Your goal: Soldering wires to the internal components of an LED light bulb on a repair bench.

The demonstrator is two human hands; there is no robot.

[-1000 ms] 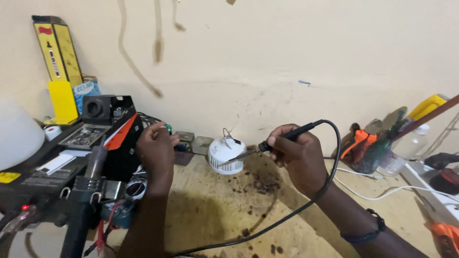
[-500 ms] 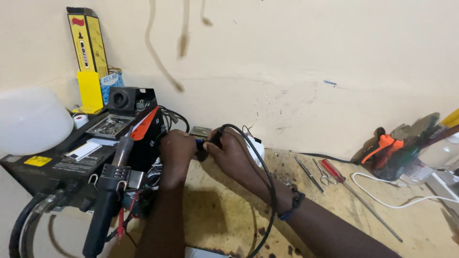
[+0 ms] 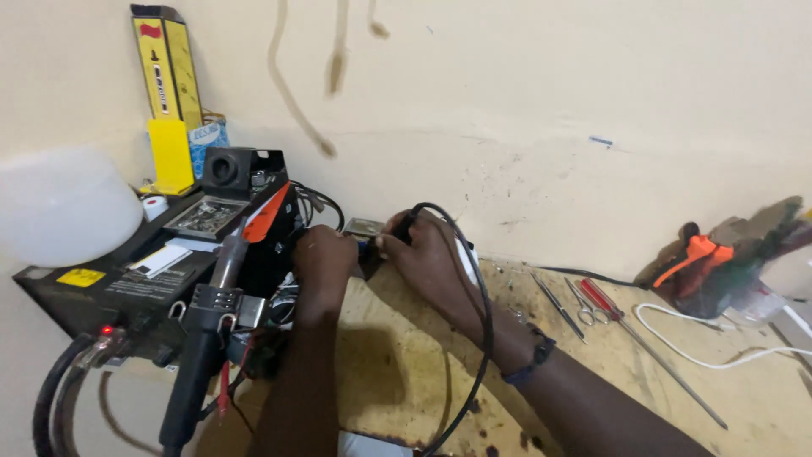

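- At back edge of worktop (image 3: 406, 372), near the wall: both hands meet, knuckles toward camera.
- R hand (image 3: 423, 250): fingers curled tight round black handle of soldering iron (image 3: 404, 227); tip end hidden behind the hand. Black cable (image 3: 484, 330) loops up over the knuckles, then runs down along forearm toward front edge.
- L hand (image 3: 324, 258): fingers bent and pinched together, touching a small dark part (image 3: 368, 254) between the two hands; cannot tell if it's actually gripped, fingertips hidden.
- Small grey board (image 3: 365, 227) lies just behind the hands, against the wall.
- Black wristband (image 3: 531, 360) on R wrist.
- L side: black rework station (image 3: 127, 288) w/ red light lit at its front; hot-air handle (image 3: 203, 347) hangs in front of it, hoses dropping off the L edge.
- White translucent dome (image 3: 63, 203) at far L; yellow box (image 3: 165, 63) upright against wall behind station.
- R of hands, well apart: tweezers (image 3: 558, 306), small scissors (image 3: 584, 306), red-handled screwdriver (image 3: 605, 300) lying on worktop.
- Far R back corner: heap of tools w/ orange grip (image 3: 702, 254); white cord (image 3: 702, 355) curls across the top.
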